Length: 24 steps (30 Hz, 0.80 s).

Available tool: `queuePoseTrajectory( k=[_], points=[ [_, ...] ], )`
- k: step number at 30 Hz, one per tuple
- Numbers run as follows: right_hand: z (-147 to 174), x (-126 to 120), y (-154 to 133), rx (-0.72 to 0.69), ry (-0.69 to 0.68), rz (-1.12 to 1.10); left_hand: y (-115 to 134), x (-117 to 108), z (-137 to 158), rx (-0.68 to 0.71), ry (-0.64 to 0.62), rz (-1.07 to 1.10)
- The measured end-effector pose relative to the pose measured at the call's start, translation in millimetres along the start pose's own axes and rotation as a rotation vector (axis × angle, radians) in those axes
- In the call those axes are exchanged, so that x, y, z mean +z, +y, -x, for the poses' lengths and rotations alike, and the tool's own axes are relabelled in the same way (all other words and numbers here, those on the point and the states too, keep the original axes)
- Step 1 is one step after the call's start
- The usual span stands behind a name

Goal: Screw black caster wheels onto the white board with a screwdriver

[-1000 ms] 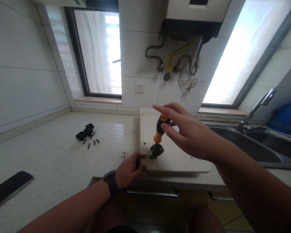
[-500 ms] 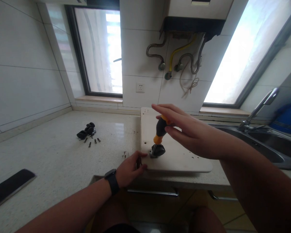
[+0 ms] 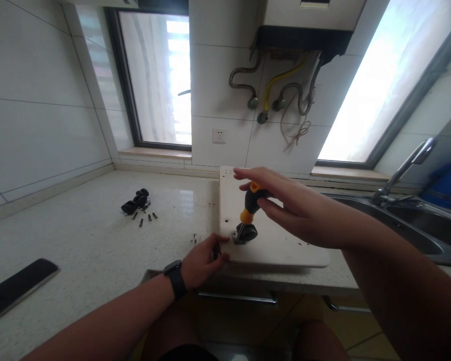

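Observation:
A black and yellow screwdriver point(image 3: 251, 203) stands slightly tilted, its tip down at the metal plate of a black caster wheel point(image 3: 247, 231). My right hand point(image 3: 285, 200) is closed loosely around the top of the handle, with the fingers stretched over it. The caster sits near the front left corner of a white board point(image 3: 278, 254) lying on the counter. My left hand point(image 3: 206, 255) grips the board's left edge beside the caster, thumb and fingers pinching it. A black watch is on the left wrist.
Several black casters point(image 3: 136, 201) and several loose screws point(image 3: 149, 217) lie on the counter point(image 3: 97, 240) to the left. A dark flat strip point(image 3: 18, 291) rests at the far left. At the right are a sink point(image 3: 406, 225) and faucet point(image 3: 402, 168).
The right hand has dipped a little over the screwdriver handle, and the handle appears turned. My left hand stays on the board's edge. The whole view has shifted slightly.

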State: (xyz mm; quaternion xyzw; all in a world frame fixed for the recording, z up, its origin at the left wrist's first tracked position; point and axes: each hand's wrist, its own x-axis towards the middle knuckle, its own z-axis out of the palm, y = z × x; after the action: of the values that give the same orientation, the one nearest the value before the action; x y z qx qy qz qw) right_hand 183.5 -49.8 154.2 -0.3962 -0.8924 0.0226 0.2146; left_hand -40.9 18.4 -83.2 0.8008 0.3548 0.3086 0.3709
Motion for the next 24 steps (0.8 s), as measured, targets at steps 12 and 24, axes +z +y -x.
queuePoseTrajectory(
  k=[12,24],
  points=[
    [-0.5,2.5,-6.5,0.105,0.076,0.306,-2.1,1.0,-0.3,0.02,0.002,0.0],
    [-8.0,7.1,-6.3,0.191,0.152,0.393,-0.1,0.3,0.7,0.02,-0.001,-0.004]
  ],
)
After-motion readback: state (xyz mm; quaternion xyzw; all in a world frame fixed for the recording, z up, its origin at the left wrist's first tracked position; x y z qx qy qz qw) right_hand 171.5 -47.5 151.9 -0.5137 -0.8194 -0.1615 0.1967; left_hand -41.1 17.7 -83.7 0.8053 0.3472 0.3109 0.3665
